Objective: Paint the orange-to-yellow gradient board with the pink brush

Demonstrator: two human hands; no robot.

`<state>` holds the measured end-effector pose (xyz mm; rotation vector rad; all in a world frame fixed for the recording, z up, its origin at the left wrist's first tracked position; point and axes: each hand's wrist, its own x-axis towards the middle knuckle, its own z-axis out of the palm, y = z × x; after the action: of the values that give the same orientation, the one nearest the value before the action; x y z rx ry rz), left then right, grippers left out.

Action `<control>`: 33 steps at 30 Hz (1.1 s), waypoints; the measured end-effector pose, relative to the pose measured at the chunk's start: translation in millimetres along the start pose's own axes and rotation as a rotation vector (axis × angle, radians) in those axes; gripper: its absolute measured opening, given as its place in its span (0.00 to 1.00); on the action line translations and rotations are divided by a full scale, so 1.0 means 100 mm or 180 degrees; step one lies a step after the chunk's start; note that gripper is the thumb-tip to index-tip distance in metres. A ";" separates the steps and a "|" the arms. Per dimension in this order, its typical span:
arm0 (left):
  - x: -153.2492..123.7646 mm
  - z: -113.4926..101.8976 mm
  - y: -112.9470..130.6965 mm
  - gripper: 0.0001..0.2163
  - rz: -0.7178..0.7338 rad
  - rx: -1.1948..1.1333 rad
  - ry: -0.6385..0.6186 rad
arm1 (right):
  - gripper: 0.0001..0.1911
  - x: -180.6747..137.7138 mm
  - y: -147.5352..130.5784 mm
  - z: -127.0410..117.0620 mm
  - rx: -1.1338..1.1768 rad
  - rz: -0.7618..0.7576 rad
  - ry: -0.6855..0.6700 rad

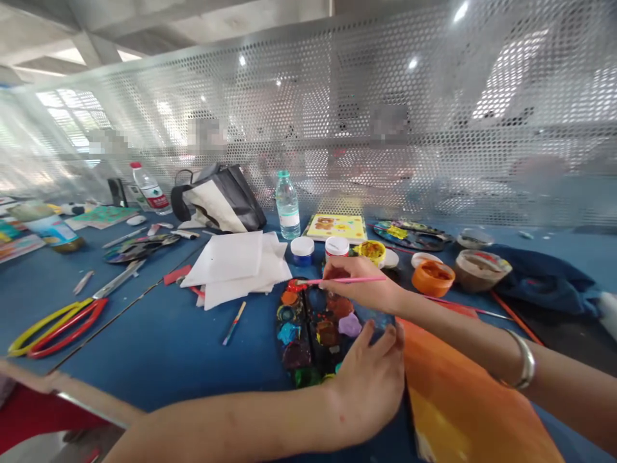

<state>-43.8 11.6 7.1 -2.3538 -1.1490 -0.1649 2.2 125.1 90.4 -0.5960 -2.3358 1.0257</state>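
My right hand (359, 280) is closed around a pink paintbrush (354, 280), held nearly level. Its tip is at the red paint in the upper left well of a dark paint palette (311, 334). Blobs of orange, blue, brown, lilac and green paint fill the wells. My left hand (373, 379) grips the palette's right side with bent fingers; its thumb is hard to make out. Under my right forearm lies an orange and yellow painted canvas (463, 392).
Paint jars, including an orange one (432, 276), a yellow one (371, 251) and a white-lidded one (303, 249), stand behind the palette. White paper sheets (231, 263), scissors (72, 321) and a water bottle (288, 209) are leftward. A perforated metal screen (308, 128) borders the table.
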 end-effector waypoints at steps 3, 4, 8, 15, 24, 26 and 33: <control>-0.01 -0.02 -0.01 0.18 0.0013 -0.0077 -0.0074 | 0.06 0.07 0.01 0.07 -0.0006 -0.0071 -0.0040; -0.01 -0.02 -0.01 0.18 0.0014 -0.0103 -0.0047 | 0.06 0.08 0.02 0.08 0.0011 -0.0085 -0.0055; -0.02 0.01 0.00 0.18 0.0014 -0.0203 -0.0008 | 0.06 0.10 0.05 0.07 0.0172 -0.0054 0.0008; -0.02 0.03 0.01 0.19 -0.0098 -0.0026 0.0090 | 0.12 -0.13 0.01 -0.32 0.1334 0.0317 0.1002; -0.03 -0.11 0.10 0.18 -0.0188 0.0328 0.0207 | 0.16 -0.94 0.39 -0.83 0.1908 0.1063 0.1670; -0.03 -0.12 0.12 0.18 -0.0239 0.0369 0.0258 | 0.16 -1.10 0.51 -0.92 0.1643 0.1143 0.1670; -0.02 -0.12 0.13 0.20 -0.0283 0.0345 0.0264 | 0.15 -1.29 0.78 -1.00 0.1355 0.1383 0.1632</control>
<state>-34.0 -2.8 11.5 -2.1826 -1.1930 -0.2235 177.0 153.1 52.5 -1.0681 -1.5171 1.3220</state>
